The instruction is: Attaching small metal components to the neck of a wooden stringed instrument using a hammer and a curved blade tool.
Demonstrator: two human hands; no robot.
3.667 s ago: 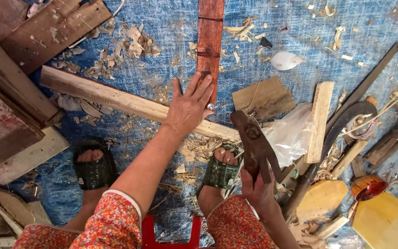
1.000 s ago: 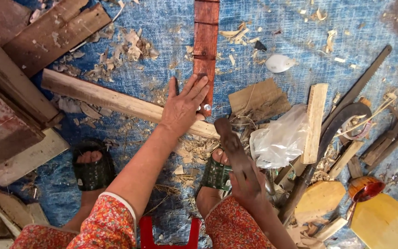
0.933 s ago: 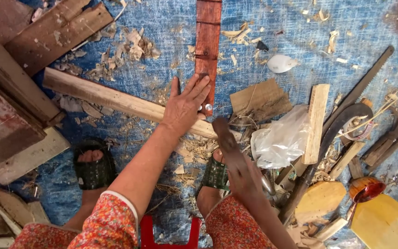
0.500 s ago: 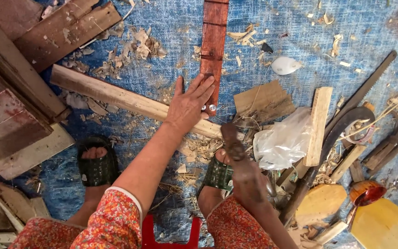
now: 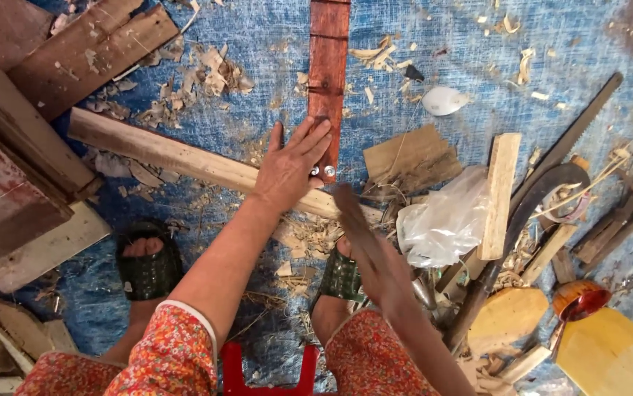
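Note:
My left hand (image 5: 288, 165) lies flat, fingers spread, on the near end of a reddish wooden slat (image 5: 328, 81), where it crosses a long pale plank (image 5: 184, 158). Two metal nail heads show in the slat just beside my fingers. My right hand (image 5: 384, 273) is shut on a dark hammer-like tool (image 5: 351, 220), blurred by motion, its head just right of my left hand above the plank. Both sandalled feet (image 5: 147, 265) rest on the blue tarp (image 5: 257, 66) below.
Wood shavings litter the tarp. Dark boards (image 5: 74, 51) are stacked at left. At right lie a plastic bag (image 5: 445, 220), a pale wood piece (image 5: 498, 194), a saw blade (image 5: 573, 143), a curved dark tool (image 5: 533, 205), round wooden pieces (image 5: 507, 319) and a yellow board (image 5: 613, 356). A red stool (image 5: 268, 370) is under me.
My right hand has swung the tool from low at the right up toward the nailed end of the slat. My left hand stays pressed on the slat.

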